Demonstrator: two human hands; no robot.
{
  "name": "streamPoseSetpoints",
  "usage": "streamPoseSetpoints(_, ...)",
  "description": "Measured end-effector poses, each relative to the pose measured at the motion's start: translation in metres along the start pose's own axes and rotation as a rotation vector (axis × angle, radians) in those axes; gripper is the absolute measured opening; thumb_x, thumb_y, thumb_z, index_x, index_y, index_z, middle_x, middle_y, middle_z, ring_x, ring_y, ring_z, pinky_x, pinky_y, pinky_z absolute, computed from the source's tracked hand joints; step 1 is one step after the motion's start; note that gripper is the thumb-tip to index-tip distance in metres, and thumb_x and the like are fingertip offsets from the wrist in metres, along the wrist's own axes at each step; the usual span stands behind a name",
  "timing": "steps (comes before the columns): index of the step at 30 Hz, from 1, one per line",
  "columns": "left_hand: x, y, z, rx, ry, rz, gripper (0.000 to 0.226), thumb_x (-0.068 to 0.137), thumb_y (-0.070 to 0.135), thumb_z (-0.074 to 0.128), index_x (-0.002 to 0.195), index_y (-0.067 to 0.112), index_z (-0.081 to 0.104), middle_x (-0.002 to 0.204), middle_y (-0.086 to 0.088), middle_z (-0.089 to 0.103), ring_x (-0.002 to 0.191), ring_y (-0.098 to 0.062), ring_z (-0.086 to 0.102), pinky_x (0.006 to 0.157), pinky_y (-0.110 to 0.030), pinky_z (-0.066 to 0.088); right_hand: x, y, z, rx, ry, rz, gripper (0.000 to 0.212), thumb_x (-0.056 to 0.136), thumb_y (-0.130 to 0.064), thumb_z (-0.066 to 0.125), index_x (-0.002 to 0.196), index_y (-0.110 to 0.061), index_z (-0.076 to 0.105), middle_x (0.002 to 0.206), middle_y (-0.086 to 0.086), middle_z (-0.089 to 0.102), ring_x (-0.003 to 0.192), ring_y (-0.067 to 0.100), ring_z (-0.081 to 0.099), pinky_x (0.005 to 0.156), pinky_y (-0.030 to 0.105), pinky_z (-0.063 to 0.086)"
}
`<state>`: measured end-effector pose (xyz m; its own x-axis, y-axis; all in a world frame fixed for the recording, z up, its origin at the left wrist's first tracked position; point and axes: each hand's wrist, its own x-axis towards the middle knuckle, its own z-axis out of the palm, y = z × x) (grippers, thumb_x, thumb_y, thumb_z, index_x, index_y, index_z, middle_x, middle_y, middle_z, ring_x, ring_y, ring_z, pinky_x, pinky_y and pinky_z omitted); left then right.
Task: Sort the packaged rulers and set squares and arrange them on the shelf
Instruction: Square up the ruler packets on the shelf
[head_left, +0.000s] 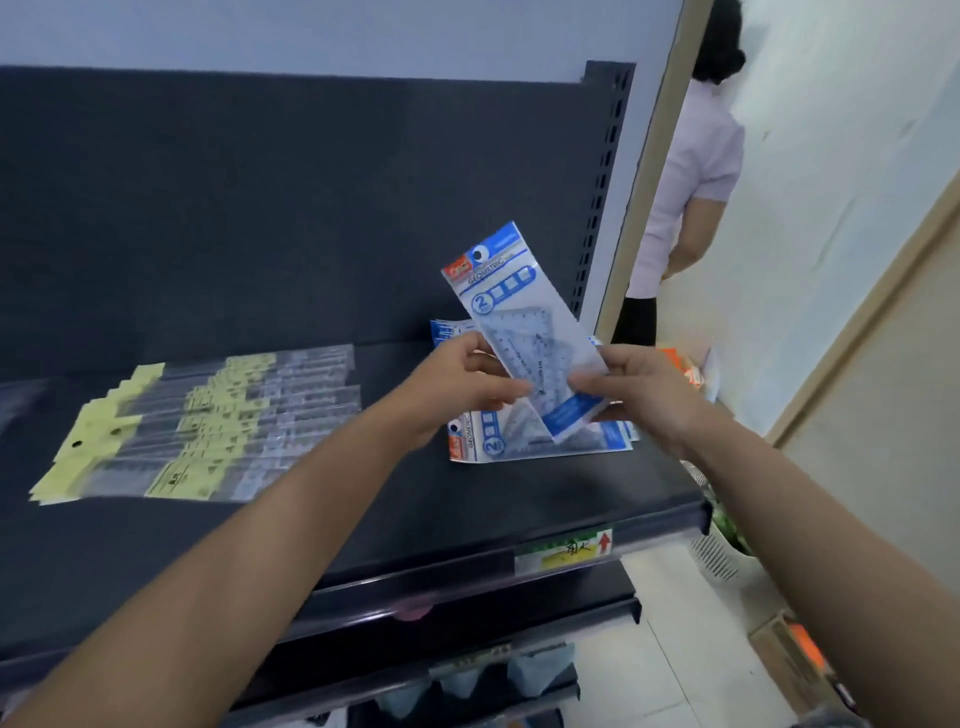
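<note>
On the shelf (363, 509) the packaged rulers (208, 426) lie overlapped at the left, the set-square stack (519, 444) lies at the right, and above that stack the held pack (524, 332) tilts between the left hand (457, 384) and the right hand (639, 395).

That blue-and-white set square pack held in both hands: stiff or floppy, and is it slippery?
The set square pack is probably fairly stiff: it juts up unbent above the left hand and right hand gripping its lower end. Its glossy sleeve looks slippery. Flat and thin, it seems light.
</note>
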<state>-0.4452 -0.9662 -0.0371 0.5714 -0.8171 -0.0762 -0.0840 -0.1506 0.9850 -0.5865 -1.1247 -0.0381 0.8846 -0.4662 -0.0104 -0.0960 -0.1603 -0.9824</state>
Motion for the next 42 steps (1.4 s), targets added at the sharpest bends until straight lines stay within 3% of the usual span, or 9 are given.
streamPoseSetpoints(5,0.012,0.009,-0.027,-0.300,0.222,0.094,0.045,0.067,-0.003,0.077,0.107,0.009,0.058,0.090,-0.007,0.072,0.075,-0.019,0.070,0.068,-0.032,0.059,0.018,-0.019,-0.037,-0.339,-0.250,-0.030,0.013,0.083,-0.011,0.067,0.092,-0.002,0.069,0.092,0.008,0.073,0.085,0.021,0.068,0.077,0.036,0.051)
streamPoseSetpoints(8,0.010,0.009,-0.036,-0.012,0.170,0.030,0.045,0.062,0.002,0.082,0.100,0.016,0.062,0.088,-0.008,0.072,0.071,-0.016,0.069,0.061,-0.028,0.055,0.029,-0.024,-0.047,-0.597,-0.277,-0.046,0.014,0.083,-0.022,0.068,0.083,-0.008,0.070,0.085,0.004,0.071,0.081,0.019,0.065,0.076,0.040,0.049)
streamPoseSetpoints(12,0.007,0.001,-0.023,0.488,0.128,0.003,0.046,0.063,0.012,0.089,0.101,0.023,0.066,0.095,0.002,0.065,0.087,-0.002,0.061,0.076,-0.023,0.050,0.038,-0.011,-0.041,-0.876,-0.339,-0.117,0.005,0.086,-0.023,0.064,0.085,-0.018,0.063,0.079,-0.011,0.059,0.078,0.011,0.056,0.065,0.021,0.040)
streamPoseSetpoints(16,0.005,-0.018,-0.004,0.823,0.152,-0.011,0.045,0.060,0.018,0.089,0.094,0.029,0.062,0.085,0.011,0.053,0.082,-0.011,0.052,0.069,-0.020,0.042,0.035,0.010,-0.042,-1.126,-0.304,-0.186,0.021,0.086,-0.027,0.063,0.105,-0.020,0.062,0.102,-0.005,0.062,0.087,0.012,0.054,0.072,0.023,0.041)
streamPoseSetpoints(21,-0.003,-0.021,0.011,1.138,0.225,-0.048,0.058,0.069,0.035,0.082,0.120,0.028,0.054,0.112,0.009,0.052,0.108,-0.016,0.046,0.094,-0.032,0.037,0.031,0.027,-0.046,-1.070,-0.244,-0.335,0.040,0.085,-0.025,0.065,0.123,-0.029,0.053,0.127,-0.008,0.053,0.119,0.014,0.047,0.096,0.029,0.040)
streamPoseSetpoints(25,-0.016,-0.016,0.022,1.273,0.312,-0.125,0.071,0.074,0.048,0.072,0.136,0.030,0.043,0.138,0.005,0.044,0.125,-0.020,0.040,0.104,-0.036,0.031,0.030,0.030,-0.050,-1.025,-0.258,-0.427,0.056,0.087,-0.024,0.062,0.139,-0.029,0.039,0.143,-0.007,0.041,0.131,0.014,0.037,0.108,0.029,0.030)
streamPoseSetpoints(29,-0.036,-0.003,0.028,1.361,0.453,-0.151,0.077,0.080,0.065,0.057,0.144,0.027,0.035,0.145,0.003,0.042,0.131,-0.022,0.041,0.106,-0.039,0.029,0.025,0.019,-0.043,-1.015,-0.254,-0.517,0.066,0.086,-0.052,0.057,0.143,-0.028,0.033,0.147,-0.005,0.038,0.133,0.017,0.037,0.111,0.038,0.029)
streamPoseSetpoints(34,-0.081,0.016,0.020,1.484,0.594,-0.235,0.090,0.077,0.081,0.039,0.147,0.025,0.030,0.151,-0.001,0.035,0.137,-0.024,0.034,0.110,-0.042,0.024,0.011,-0.008,-0.006,-1.026,-0.272,-0.607,0.092,0.067,-0.077,0.053,0.141,-0.025,0.037,0.141,-0.002,0.046,0.127,0.019,0.044,0.104,0.044,0.037)
streamPoseSetpoints(42,-0.190,0.003,-0.055,1.451,0.655,-0.414,0.100,0.072,0.089,0.029,0.150,0.026,0.023,0.158,-0.006,0.020,0.144,-0.026,0.018,0.114,-0.046,0.020,-0.026,-0.044,0.115,-0.913,-0.325,-0.579,0.081,0.075,-0.066,0.059,0.143,-0.030,0.032,0.143,-0.007,0.038,0.126,0.017,0.043,0.106,0.039,0.036)
